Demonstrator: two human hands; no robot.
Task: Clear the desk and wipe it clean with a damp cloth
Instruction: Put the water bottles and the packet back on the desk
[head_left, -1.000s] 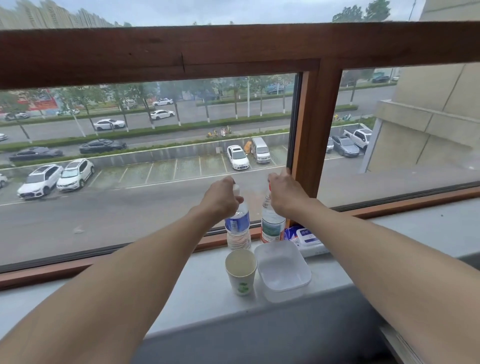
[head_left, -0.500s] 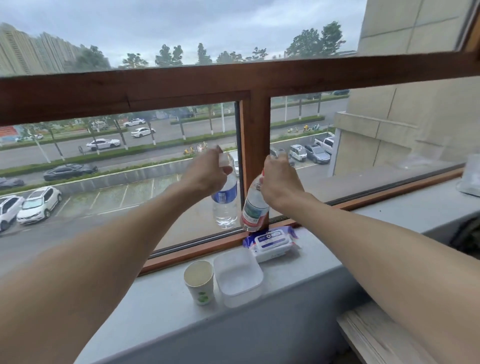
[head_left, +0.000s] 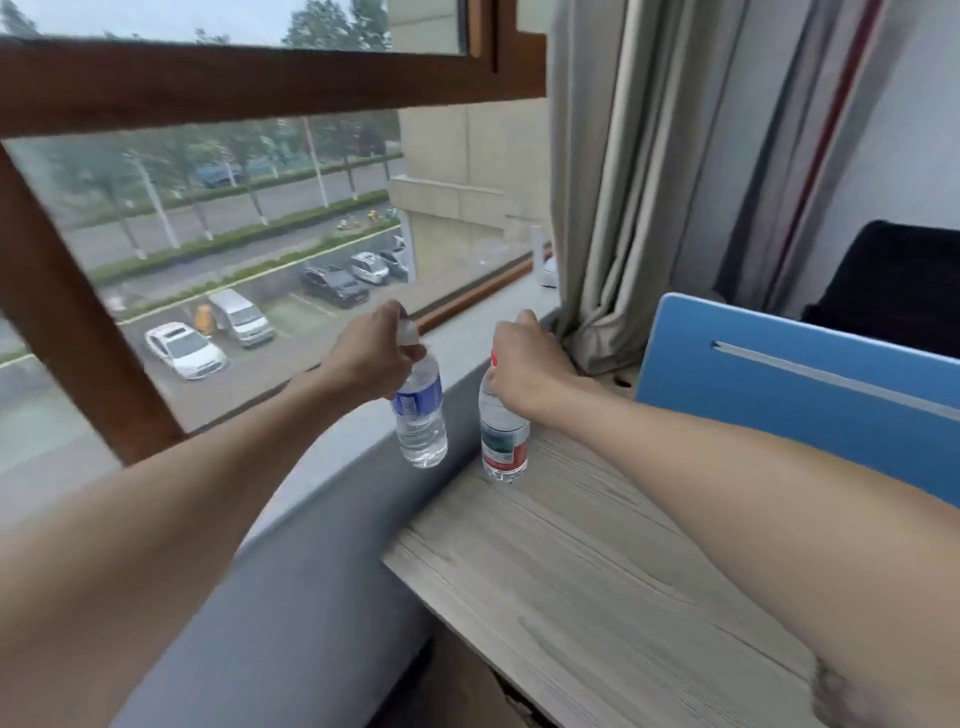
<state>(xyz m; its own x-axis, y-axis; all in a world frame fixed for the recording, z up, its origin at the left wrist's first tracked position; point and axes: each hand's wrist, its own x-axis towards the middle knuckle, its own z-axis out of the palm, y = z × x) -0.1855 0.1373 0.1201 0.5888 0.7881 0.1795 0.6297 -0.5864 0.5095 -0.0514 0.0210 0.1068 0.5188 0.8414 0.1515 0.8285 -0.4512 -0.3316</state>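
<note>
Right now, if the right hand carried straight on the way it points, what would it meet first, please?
Probably the grey windowsill just beyond the right hand, which grips the red-labelled bottle by its neck; the window glass lies further on. Depth is unclear.

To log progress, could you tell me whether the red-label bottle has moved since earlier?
Yes: the red-label bottle, gripped by the right hand, went rightward, from above the windowsill to above the desk.

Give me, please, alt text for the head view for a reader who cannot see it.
Two hands each hold a water bottle by its neck: the left hand a blue-labelled bottle beside the grey windowsill, the right hand a red-labelled bottle over the edge of the wood-grain desk. A curtain and a blue divider stand to the right.
</note>
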